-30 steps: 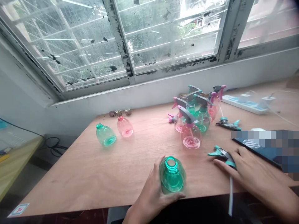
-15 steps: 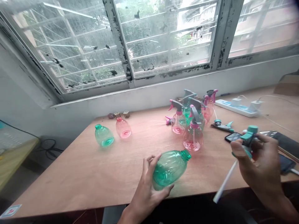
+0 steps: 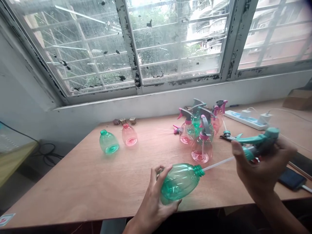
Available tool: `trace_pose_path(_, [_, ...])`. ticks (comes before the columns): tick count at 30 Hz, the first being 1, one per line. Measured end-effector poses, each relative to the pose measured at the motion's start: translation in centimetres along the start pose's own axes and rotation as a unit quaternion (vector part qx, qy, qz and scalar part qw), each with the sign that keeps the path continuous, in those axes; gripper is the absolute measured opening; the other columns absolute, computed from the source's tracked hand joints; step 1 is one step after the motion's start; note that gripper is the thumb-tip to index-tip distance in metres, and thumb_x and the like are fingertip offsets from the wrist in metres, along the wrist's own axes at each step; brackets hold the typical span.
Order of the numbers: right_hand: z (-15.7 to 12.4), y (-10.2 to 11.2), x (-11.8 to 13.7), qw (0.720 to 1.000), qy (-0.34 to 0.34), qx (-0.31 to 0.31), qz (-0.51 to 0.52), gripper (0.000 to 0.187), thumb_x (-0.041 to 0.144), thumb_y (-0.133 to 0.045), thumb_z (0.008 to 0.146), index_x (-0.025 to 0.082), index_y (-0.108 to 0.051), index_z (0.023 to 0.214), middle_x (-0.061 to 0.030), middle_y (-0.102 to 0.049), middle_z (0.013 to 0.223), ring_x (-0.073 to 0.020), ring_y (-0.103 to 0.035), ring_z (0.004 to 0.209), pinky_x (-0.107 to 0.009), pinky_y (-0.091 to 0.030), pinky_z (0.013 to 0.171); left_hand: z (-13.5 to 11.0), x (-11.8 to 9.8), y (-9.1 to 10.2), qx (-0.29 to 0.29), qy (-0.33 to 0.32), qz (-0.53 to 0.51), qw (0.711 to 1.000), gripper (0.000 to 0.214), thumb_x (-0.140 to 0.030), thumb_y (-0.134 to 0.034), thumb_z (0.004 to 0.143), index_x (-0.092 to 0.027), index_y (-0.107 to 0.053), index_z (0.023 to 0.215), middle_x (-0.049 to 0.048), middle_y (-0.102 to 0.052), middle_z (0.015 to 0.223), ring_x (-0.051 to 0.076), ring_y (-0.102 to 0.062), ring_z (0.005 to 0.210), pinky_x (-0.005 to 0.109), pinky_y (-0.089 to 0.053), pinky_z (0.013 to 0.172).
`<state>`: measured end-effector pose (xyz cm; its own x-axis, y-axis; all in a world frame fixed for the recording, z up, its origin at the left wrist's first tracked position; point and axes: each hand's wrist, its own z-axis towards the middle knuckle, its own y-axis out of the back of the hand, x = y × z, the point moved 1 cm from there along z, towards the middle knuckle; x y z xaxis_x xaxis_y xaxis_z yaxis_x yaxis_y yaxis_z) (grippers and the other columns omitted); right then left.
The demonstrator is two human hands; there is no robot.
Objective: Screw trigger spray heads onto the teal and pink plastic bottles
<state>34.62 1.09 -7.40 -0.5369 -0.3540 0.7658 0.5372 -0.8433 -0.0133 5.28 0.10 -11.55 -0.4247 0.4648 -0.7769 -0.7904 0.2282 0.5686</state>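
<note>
My left hand is wrapped round the base end of a clear green bottle, which lies tilted with its threaded neck pointing right. My right hand grips a teal and grey spray head. From it a white dip tube runs left, its tip right at the bottle's mouth; whether it is inside the neck I cannot tell. Beyond the held bottle stand several pink and green spray bottles, the nearest a pink spray bottle with its head on.
Left on the table stand an open green bottle and an open pink bottle, with small blocks behind. A loose spray head, a power strip and a phone are at right.
The spray head in my right hand has turned, and its tube has swung up from pointing down-left to meet the green bottle's mouth. My left hand keeps its hold on the bottle.
</note>
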Motion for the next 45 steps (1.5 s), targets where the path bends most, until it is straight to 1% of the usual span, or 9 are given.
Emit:
trace_pose_path(3, [-2.4,-0.8,-0.5,0.997,-0.038,0.056,0.027,0.077,0.058,-0.086,0.069,0.022,-0.050,0.127,-0.0074,-0.055,0.103,-0.0233,-0.060,0.075,-0.034,-0.050,0.055,0.0,-0.1,0.1,-0.010,0.004,0.000,1.000,0.089,-0.013,-0.078,0.075,-0.041,-0.038,0.150,0.0072,-0.033,0.145,0.033,-0.041,0.143,0.049,-0.041,0.119])
trace_pose_path(7, [-5.7,-1.8,-1.1,0.973,-0.064,0.198,0.100,0.071,0.050,-0.088,0.072,0.028,-0.050,0.128,0.0004,-0.054,0.096,-0.0162,-0.058,0.064,-0.028,-0.049,0.050,0.2,0.0,0.2,-0.024,0.028,-0.013,0.999,0.094,-0.016,-0.080,0.073,-0.034,-0.032,0.152,0.0102,-0.037,0.147,0.034,-0.042,0.143,0.052,-0.037,0.122])
trace_pose_path(11, [-7.5,-2.3,-1.7,0.935,-0.134,0.288,0.157,0.056,0.044,-0.086,0.078,0.029,-0.053,0.121,0.0006,-0.066,0.093,-0.0191,-0.066,0.068,-0.029,-0.055,0.055,0.2,0.2,0.5,-0.023,0.061,-0.056,0.996,0.093,-0.022,-0.084,0.072,-0.027,-0.034,0.151,0.0131,-0.042,0.150,0.034,-0.042,0.144,0.053,-0.034,0.124])
trace_pose_path(16, [-7.5,-1.8,-3.1,0.912,-0.174,0.357,0.107,0.037,0.048,-0.084,0.076,0.023,-0.074,0.102,-0.0043,-0.078,0.087,-0.0295,-0.073,0.081,-0.039,-0.059,0.073,0.1,-0.4,1.6,0.003,0.108,-0.114,0.987,0.087,-0.028,-0.081,0.080,-0.026,-0.033,0.154,0.0138,-0.045,0.157,0.034,-0.042,0.147,0.054,-0.031,0.125])
trace_pose_path(19, [-7.2,-1.5,-2.8,0.904,-0.169,0.374,0.118,0.032,0.048,-0.082,0.077,0.024,-0.077,0.098,-0.0053,-0.078,0.098,-0.0328,-0.071,0.098,-0.040,-0.058,0.083,-0.1,-0.8,2.1,0.027,0.103,-0.105,0.989,0.092,-0.027,-0.082,0.080,-0.026,-0.032,0.156,0.0129,-0.044,0.160,0.034,-0.042,0.148,0.053,-0.032,0.125])
trace_pose_path(25, [-6.8,-1.5,-1.7,0.885,-0.187,0.410,0.118,0.033,0.052,-0.073,0.085,0.021,-0.072,0.098,0.0039,-0.060,0.058,-0.0211,-0.059,0.057,-0.033,-0.048,0.060,-0.2,-0.9,2.1,0.026,0.094,-0.078,0.992,0.093,-0.027,-0.084,0.079,-0.027,-0.033,0.157,0.0123,-0.045,0.160,0.036,-0.042,0.148,0.055,-0.032,0.125])
trace_pose_path(29, [-6.8,-1.5,-2.0,0.880,-0.177,0.422,0.125,0.033,0.052,-0.073,0.085,0.020,-0.069,0.096,0.0030,-0.062,0.061,-0.0209,-0.059,0.060,-0.034,-0.047,0.063,-0.2,-0.9,2.0,0.029,0.097,-0.071,0.992,0.095,-0.029,-0.084,0.079,-0.026,-0.032,0.158,0.0127,-0.042,0.163,0.036,-0.039,0.150,0.054,-0.031,0.126])
trace_pose_path(39, [-7.5,-1.7,-1.5,0.868,-0.234,0.402,0.177,0.039,0.054,-0.074,0.085,0.020,-0.063,0.100,0.0057,-0.056,0.058,-0.0168,-0.051,0.052,-0.030,-0.042,0.052,-0.3,-0.5,2.0,0.036,0.094,-0.066,0.993,0.096,-0.029,-0.084,0.079,-0.026,-0.031,0.159,0.0129,-0.040,0.163,0.036,-0.038,0.151,0.054,-0.029,0.126])
trace_pose_path(45, [-7.3,-1.7,-1.6,0.858,-0.225,0.426,0.180,0.036,0.052,-0.071,0.089,0.019,-0.062,0.102,0.0057,-0.055,0.056,-0.0168,-0.050,0.053,-0.031,-0.041,0.055,-0.2,-0.4,2.0,0.037,0.098,-0.069,0.992,0.096,-0.031,-0.084,0.079,-0.025,-0.030,0.159,0.0136,-0.039,0.164,0.037,-0.036,0.151,0.054,-0.028,0.126])
